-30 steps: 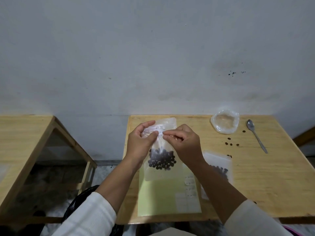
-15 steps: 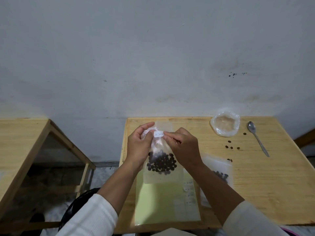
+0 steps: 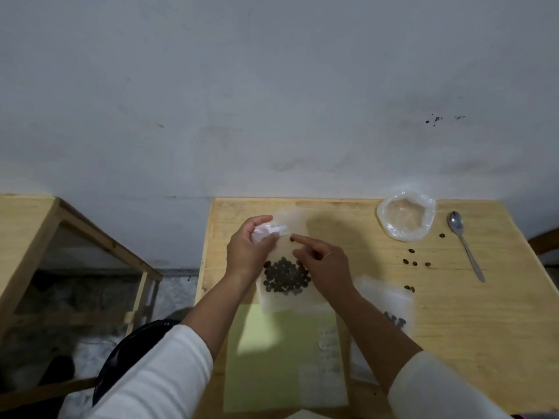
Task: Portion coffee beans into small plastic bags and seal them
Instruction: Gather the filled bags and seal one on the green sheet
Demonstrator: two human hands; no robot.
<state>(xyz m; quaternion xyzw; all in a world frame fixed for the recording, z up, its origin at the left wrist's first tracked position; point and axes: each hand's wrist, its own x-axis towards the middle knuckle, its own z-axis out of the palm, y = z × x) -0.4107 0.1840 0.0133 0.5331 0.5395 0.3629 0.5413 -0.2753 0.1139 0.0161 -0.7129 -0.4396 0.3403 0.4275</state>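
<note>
2 hands (image 3: 246,252) (image 3: 328,269): left fingers pinch bag (image 3: 286,294) top edge; right fingers loose.

Clear small plastic bag (image 3: 286,293) held upright over a wooden table, dark coffee beans (image 3: 286,278) pooled at its bottom, its top edge pinched by the left hand (image 3: 249,251)

A wooden bench (image 3: 453,328) stands against a plain grey-white wall (image 3: 272,86). The wall has a few small dark marks (image 3: 437,119) on the right. A pale green sheet of paper (image 3: 266,358) lies flat on the bench at its near edge. A second wooden bench (image 3: 27,231) stands to the left, apart from the first one. On the floor between them sits a dark bag (image 3: 121,367). The floor (image 3: 169,294) there is grey and speckled.
</note>
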